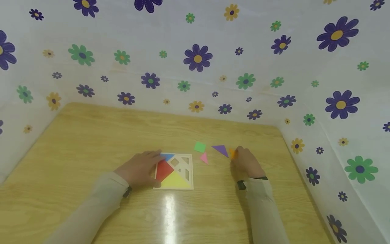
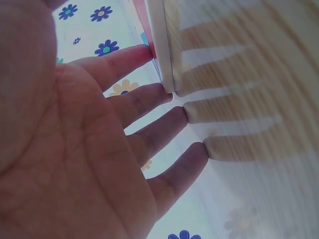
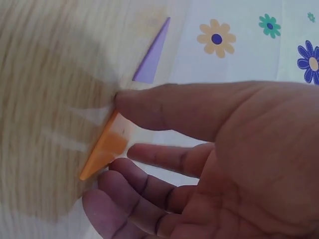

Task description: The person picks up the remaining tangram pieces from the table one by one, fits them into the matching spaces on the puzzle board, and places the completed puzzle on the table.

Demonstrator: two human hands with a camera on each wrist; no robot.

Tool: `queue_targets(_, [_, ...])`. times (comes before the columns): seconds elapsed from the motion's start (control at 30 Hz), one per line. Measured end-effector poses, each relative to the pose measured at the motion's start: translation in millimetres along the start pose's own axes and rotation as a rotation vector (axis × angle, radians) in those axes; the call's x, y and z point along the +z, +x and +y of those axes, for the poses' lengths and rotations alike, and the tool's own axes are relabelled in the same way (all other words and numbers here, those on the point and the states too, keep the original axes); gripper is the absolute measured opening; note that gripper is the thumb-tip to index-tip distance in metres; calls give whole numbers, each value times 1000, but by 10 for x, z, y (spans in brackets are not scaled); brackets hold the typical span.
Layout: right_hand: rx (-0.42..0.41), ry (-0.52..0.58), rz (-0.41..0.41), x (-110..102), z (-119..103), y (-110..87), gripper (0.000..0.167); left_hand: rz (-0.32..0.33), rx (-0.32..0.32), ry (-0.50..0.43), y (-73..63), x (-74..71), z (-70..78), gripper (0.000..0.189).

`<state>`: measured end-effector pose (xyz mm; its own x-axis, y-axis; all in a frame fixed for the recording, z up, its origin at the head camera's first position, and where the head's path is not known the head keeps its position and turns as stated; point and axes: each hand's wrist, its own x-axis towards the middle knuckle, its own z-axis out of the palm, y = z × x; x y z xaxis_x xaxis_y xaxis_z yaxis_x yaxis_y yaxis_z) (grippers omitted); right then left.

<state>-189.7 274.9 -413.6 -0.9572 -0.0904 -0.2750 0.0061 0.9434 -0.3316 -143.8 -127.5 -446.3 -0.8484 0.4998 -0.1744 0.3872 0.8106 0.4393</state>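
My left hand rests along the left side of a white tangram tray, its fingers fairly straight and spread, their tips at the tray edge and table. Inside the tray lie a blue triangle, a red triangle and a yellow triangle; several recesses show bare. Farther right, my right hand has thumb and curled fingers around an orange triangle, which still lies at the table surface. Just beyond the thumb is a purple triangle.
Between tray and right hand lie a green square-like piece and a small pink piece. The wooden table is bounded at the back and sides by a white flower-printed sheet.
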Motion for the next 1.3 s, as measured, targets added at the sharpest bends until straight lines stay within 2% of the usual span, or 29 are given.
queue_targets(0.1, [-20, -13, 15, 23, 4, 3, 33, 1, 0, 9, 5, 9, -10, 94])
queue_targets(0.3, [7, 0, 30, 32, 14, 12, 31, 2, 19, 15, 42, 30, -41, 94])
queue_targets(0.53, [44, 37, -7, -41, -23, -14, 37, 16, 32, 21, 69, 25, -50, 94])
queue_targets(0.97, [52, 34, -2, -40, -30, -8, 38, 10, 33, 11, 0, -59, 36, 91])
queue_targets(1.3, [56, 49, -13, -15, -43, -9, 38, 3, 24, 11, 6, -25, -9, 94])
